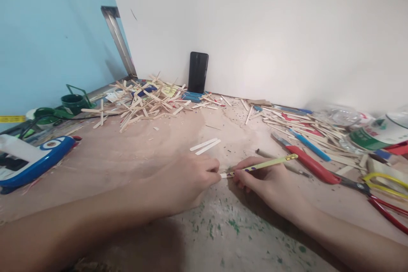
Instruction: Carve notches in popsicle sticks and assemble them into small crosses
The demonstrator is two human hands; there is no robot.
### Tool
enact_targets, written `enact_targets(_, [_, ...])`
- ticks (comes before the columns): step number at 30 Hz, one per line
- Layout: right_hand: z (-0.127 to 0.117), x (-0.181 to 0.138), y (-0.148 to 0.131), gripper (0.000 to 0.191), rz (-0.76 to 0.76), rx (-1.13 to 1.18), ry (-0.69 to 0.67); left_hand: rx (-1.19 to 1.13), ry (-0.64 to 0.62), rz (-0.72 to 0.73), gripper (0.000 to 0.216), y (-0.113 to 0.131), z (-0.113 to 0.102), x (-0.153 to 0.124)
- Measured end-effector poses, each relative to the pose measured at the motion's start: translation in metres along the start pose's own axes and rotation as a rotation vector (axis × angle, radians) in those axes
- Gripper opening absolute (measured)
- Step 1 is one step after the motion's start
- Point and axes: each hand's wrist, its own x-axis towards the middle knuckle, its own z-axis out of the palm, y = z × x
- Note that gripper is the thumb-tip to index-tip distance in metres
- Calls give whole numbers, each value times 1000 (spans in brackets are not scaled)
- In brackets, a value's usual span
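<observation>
A yellow pencil point(270, 163) with purple marks and a gold end is gripped in my right hand point(266, 182), its gold end pointing up to the right. My left hand point(191, 176) has its fingers pinched together on the tabletop. Between the two hands shows the pale end of what looks like a craft stick point(224, 175), at my left fingertips; most of it is hidden. The pencil's lower part reaches this pale end. Just beyond my left hand, two craft sticks point(207, 146) lie side by side.
A heap of craft sticks point(149, 102) covers the back left. A black phone point(198, 72) stands against the white wall. On the right are a red-handled tool point(314, 165), a blue pen point(309, 144), scissors point(361, 186) and a plastic bottle point(379, 134). A blue-and-white object point(41, 159) sits left.
</observation>
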Motion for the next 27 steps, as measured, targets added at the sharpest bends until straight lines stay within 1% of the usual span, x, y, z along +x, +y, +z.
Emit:
enact_targets(10, [-1, -1, -7, 29, -36, -50, 10, 10, 2, 17, 16, -4, 2, -1])
enact_targets(19, [0, 1, -4, 33, -43, -51, 13, 10, -5, 23, 18, -4, 1, -1])
enact_targets(27, [1, 1, -4, 29, -52, -52, 15, 13, -23, 7, 19, -3, -1, 0])
